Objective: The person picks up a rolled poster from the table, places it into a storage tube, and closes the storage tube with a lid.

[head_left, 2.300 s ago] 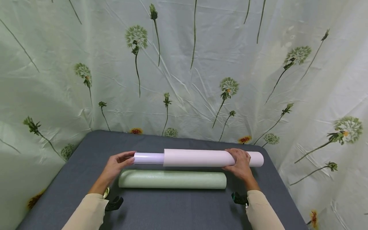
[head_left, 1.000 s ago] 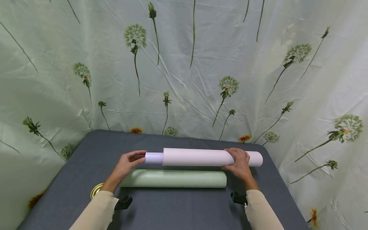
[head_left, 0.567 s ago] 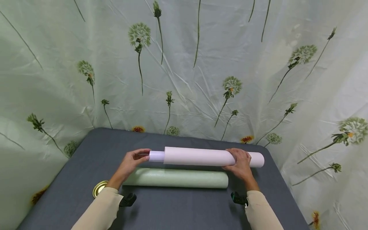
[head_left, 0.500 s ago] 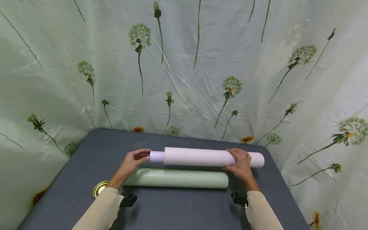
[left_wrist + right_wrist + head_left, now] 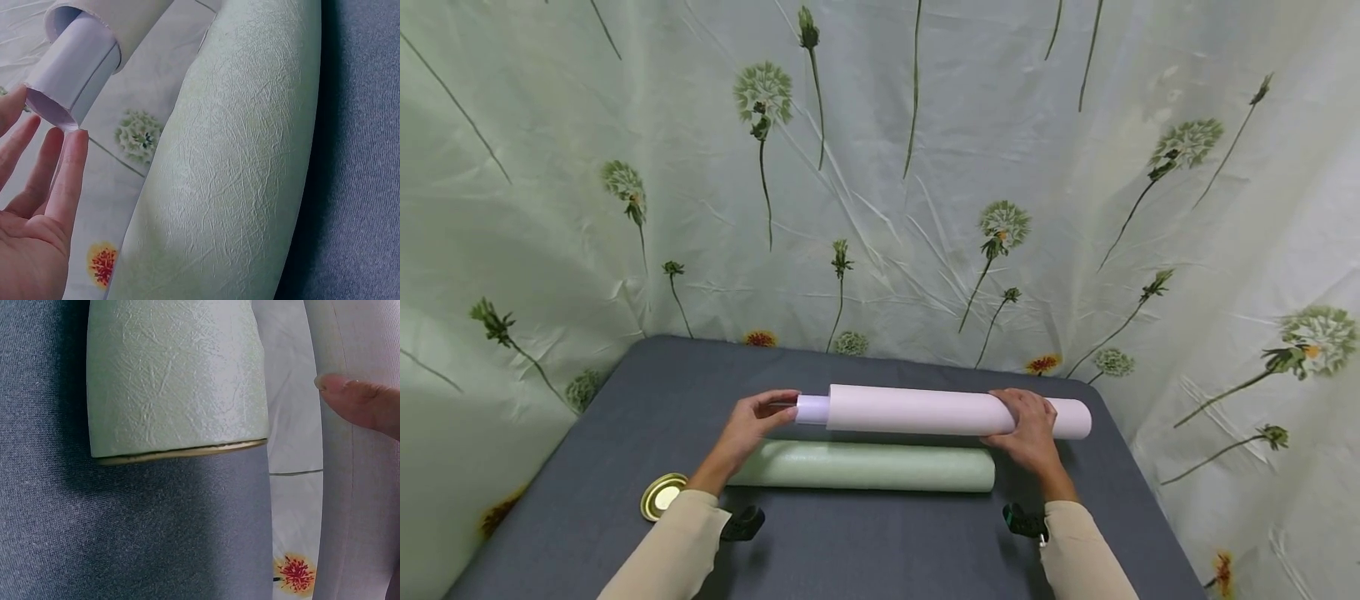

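A pale pink tube [image 5: 910, 410] lies crosswise over the table, its right part gripped from above by my right hand [image 5: 1026, 423]. Out of its left mouth sticks the short end of a glossy white roll [image 5: 813, 409], narrower than the tube. The thumb and fingertips of my left hand [image 5: 752, 425] pinch this end at its rim. In the left wrist view the roll's hollow end [image 5: 56, 109] shows, with fingertips around it. Nearer me lies a pale green textured tube [image 5: 872, 467], its left end behind my left forearm. The right wrist view shows a thumb [image 5: 350, 394] against the pink tube.
A round gold lid [image 5: 647, 497] with a pale centre lies beside my left forearm. A thin gold rim [image 5: 181, 451] edges the green tube's right end. Dark grey cloth [image 5: 880, 542] covers the table, and a flower-printed curtain [image 5: 880, 208] hangs behind and at the sides.
My left hand has moved right, and the white roll has slid further into the pink tube. My right hand has kept its grip. The gold lid has come out from behind my left arm.
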The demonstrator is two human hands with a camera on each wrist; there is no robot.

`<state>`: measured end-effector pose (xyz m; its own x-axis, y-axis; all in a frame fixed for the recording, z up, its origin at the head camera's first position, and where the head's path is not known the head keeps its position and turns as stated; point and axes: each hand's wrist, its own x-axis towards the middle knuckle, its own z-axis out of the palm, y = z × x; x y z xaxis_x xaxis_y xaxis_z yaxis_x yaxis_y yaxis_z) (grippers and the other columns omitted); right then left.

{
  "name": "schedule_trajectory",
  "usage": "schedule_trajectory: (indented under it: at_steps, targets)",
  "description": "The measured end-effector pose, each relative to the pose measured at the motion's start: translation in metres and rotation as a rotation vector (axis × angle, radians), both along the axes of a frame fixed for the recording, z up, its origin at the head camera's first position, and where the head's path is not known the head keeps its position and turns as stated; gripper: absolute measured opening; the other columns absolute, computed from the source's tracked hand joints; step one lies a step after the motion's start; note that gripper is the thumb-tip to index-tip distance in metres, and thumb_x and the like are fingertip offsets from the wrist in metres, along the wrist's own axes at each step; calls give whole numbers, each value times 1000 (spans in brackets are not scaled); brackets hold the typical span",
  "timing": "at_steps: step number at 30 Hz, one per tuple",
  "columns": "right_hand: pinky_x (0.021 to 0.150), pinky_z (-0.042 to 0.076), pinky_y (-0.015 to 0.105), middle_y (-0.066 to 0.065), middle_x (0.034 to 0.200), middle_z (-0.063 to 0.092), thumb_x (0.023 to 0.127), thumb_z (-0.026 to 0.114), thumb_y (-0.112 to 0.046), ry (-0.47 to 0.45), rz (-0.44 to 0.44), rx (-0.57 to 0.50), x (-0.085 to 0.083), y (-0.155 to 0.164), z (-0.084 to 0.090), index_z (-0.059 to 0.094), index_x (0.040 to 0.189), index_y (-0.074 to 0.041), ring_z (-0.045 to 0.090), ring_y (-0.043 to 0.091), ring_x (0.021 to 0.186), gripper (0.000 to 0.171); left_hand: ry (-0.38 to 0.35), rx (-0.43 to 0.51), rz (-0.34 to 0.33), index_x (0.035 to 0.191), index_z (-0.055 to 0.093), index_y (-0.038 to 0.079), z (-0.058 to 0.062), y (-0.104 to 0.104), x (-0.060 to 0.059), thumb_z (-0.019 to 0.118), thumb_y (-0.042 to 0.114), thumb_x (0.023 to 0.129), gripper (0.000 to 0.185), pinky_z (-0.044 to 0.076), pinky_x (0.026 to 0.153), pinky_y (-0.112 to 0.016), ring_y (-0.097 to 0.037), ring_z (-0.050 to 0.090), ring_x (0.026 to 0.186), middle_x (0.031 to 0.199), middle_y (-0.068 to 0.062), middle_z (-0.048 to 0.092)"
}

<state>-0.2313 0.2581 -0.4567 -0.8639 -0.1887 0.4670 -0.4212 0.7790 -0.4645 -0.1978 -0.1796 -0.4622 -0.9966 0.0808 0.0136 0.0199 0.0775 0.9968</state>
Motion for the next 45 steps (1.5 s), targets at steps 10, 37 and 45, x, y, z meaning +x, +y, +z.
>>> schedule_trajectory:
  at_steps: [10, 37, 45]
  targets:
    - [95, 19, 62, 20, 111, 62, 49, 94, -7, 30, 14, -2, 1, -3, 0, 68, 112, -3, 46, 41, 110, 67, 22, 41, -26, 128, 55, -11, -3, 10, 1, 66, 8, 91, 43, 52, 83, -26, -2, 61, 96, 128, -28, 55]
    - [96, 17, 64, 20, 112, 60, 49, 94, -5, 12, 29, -25, 3, -6, -3, 68, 111, -3, 45, 41, 110, 67, 60, -84, -26, 125, 62, 1, -9, 32, 0, 69, 15, 90, 39, 50, 81, -30, -29, 59, 108, 123, -17, 62]
    - [96, 17, 64, 20, 112, 61, 48, 94, -5, 22, 33, -29, 3, -5, -4, 68, 111, -2, 45, 42, 111, 68, 57, -97, -19, 125, 62, 0, -12, 37, -1, 67, 10, 91, 37, 50, 79, -31, -29, 59, 107, 122, -18, 62]
